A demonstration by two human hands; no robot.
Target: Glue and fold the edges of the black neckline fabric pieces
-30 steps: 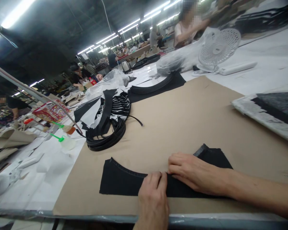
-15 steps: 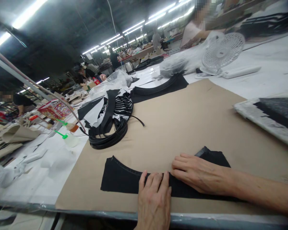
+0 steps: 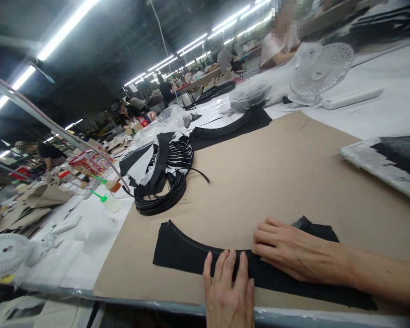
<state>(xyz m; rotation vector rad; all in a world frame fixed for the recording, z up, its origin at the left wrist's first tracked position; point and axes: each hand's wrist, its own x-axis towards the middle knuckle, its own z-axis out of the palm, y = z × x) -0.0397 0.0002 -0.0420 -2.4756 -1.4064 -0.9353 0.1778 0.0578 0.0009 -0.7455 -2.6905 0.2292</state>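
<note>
the left hand (image 3: 228,291) lies flat with its fingers spread on the black cloth piece (image 3: 181,253), pressing and gripping nothing; a second ago those fingers were bunched at the cloth's edge. the right hand (image 3: 290,253) has stayed put, open and flat on the curved upper edge just beside it. so the cloth looks pinned and smoothed rather than lifted, lying at the near edge of the brown paper (image 3: 266,173). farther off sit a coil of black strips (image 3: 160,193) and a white fan (image 3: 319,70).
</note>
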